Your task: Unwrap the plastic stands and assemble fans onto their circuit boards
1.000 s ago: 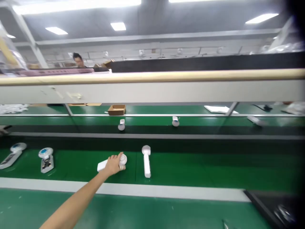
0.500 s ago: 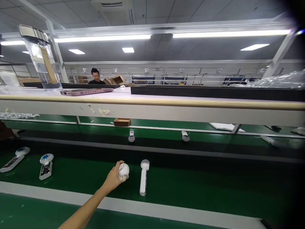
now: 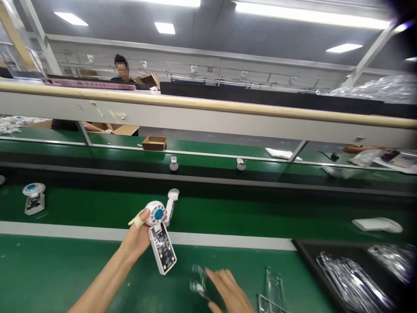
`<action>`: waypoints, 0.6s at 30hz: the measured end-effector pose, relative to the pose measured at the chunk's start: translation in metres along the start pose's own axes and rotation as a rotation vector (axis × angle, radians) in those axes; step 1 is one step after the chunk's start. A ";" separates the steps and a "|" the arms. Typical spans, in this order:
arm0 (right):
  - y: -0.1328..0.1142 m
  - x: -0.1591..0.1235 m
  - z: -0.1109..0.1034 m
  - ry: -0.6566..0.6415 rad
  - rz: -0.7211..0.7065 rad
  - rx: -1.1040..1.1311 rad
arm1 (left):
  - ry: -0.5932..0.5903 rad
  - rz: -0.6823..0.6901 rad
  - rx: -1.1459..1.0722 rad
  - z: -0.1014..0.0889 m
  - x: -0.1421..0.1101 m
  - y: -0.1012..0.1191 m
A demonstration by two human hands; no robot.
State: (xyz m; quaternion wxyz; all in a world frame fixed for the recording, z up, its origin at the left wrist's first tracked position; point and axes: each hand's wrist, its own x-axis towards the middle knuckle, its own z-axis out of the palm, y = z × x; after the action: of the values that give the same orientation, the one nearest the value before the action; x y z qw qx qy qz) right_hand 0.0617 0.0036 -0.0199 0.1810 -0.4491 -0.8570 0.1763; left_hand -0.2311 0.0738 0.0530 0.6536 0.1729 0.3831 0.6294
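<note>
Live from here, my left hand [image 3: 137, 239] is clenched round a white handheld device [image 3: 159, 237], circuit board [image 3: 163, 250] exposed, while my right hand [image 3: 230, 291] hangs open, empty, beside a clear plastic insert [image 3: 198, 278].

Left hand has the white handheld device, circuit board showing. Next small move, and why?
Probably bring the right hand onto the clear plastic piece just beside it. That hand is open and nearest that piece, while the left hand already grips the white handheld device, leaving the right hand free. The piece is blurred, so its exact form is unclear.
</note>
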 end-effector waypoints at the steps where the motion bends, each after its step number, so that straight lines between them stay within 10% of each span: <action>1: -0.016 0.010 -0.006 0.072 0.023 0.019 | -0.013 -0.006 -0.002 0.006 -0.003 -0.005; 7: -0.089 0.063 -0.003 0.286 0.153 0.072 | -0.081 -0.038 0.044 0.038 -0.023 -0.028; 18: -0.091 0.055 0.046 0.435 0.233 0.313 | -0.125 -0.012 0.058 0.054 -0.032 -0.026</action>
State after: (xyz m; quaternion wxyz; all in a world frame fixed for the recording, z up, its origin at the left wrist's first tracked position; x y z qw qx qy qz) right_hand -0.0531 -0.0053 -0.0091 0.4063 -0.5383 -0.7031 0.2254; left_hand -0.1717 0.0536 0.0788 0.6747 0.2283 0.3608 0.6021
